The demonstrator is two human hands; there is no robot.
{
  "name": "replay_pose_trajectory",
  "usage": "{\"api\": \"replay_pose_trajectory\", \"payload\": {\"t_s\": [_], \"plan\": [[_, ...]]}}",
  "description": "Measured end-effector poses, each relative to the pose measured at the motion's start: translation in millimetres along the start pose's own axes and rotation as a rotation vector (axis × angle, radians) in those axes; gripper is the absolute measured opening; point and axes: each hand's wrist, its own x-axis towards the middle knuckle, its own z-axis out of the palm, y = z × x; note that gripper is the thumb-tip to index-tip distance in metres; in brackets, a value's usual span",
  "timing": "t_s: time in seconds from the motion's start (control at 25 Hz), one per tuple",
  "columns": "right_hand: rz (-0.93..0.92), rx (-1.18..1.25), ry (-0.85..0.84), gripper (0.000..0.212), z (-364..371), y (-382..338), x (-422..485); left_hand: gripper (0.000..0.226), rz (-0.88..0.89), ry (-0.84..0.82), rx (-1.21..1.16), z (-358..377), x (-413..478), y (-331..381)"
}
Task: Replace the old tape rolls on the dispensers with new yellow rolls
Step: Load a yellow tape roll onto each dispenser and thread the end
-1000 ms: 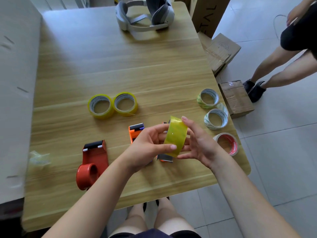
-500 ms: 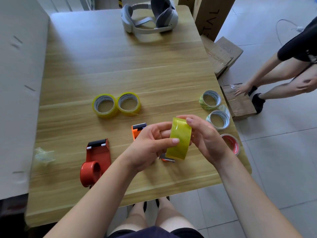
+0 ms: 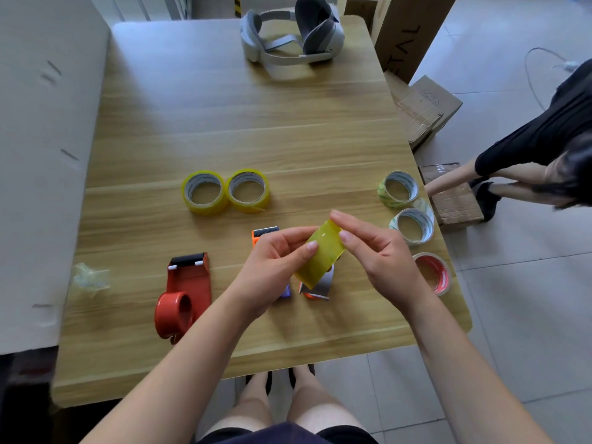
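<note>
A yellow tape roll (image 3: 320,254) is held edge-on above the wooden table (image 3: 250,123) by both hands. My left hand (image 3: 272,264) grips its left side with the thumb on the face. My right hand (image 3: 381,254) pinches its upper right edge. Beneath the hands lies an orange dispenser (image 3: 263,233), mostly hidden, with a metal part (image 3: 322,285) showing. A red dispenser (image 3: 184,293) with no roll on it lies to the left. Two more yellow rolls (image 3: 205,192) (image 3: 248,190) sit side by side further back.
Three used rolls line the right edge: two pale green ones (image 3: 397,189) (image 3: 413,225) and a red-printed one (image 3: 434,272). A crumpled tape wad (image 3: 89,278) lies at left, a headset (image 3: 291,33) at the far end. Another person (image 3: 541,155) bends over cardboard boxes (image 3: 451,200) on the floor.
The yellow roll has tilted in my hands, its top leaning right. My right fingers have shifted to the roll's upper edge. The person at right has bent lower toward the box.
</note>
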Motion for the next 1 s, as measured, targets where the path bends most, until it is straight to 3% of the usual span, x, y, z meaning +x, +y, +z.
{"api": "replay_pose_trajectory", "payload": {"t_s": [0.16, 0.32, 0.4, 0.56, 0.68, 0.84, 1.0], "plan": [[-0.119, -0.206, -0.034, 0.042, 1.8, 5.7, -3.4, 0.029, 0.002, 0.027, -0.025, -5.9, -3.5, 5.9], [0.046, 0.064, -0.167, 0.061, 0.7, -2.6, 1.8, 0.044, -0.009, -0.096, -0.122, -7.0, -6.5, 15.1], [0.097, 0.06, -0.215, 0.069, 1.4, -5.0, 5.4, 0.058, -0.024, -0.204, -0.226, -5.7, -9.6, 18.7], [0.158, 0.19, -0.161, 0.058, 6.9, -8.4, 10.9, 0.072, -0.046, -0.263, -0.29, -9.4, -11.6, 24.2], [0.267, 0.307, -0.111, 0.047, 9.4, -7.6, 13.1, 0.066, -0.049, -0.242, -0.163, -13.5, -11.5, 25.8], [0.376, 0.252, -0.087, 0.043, 7.9, -4.9, 13.3, 0.037, -0.062, -0.185, -0.006, -10.5, -15.1, 26.6], [0.218, 0.206, -0.001, 0.035, 8.6, -5.3, 11.9, 0.025, -0.059, -0.062, 0.0, -7.0, -15.6, 19.6]]}}
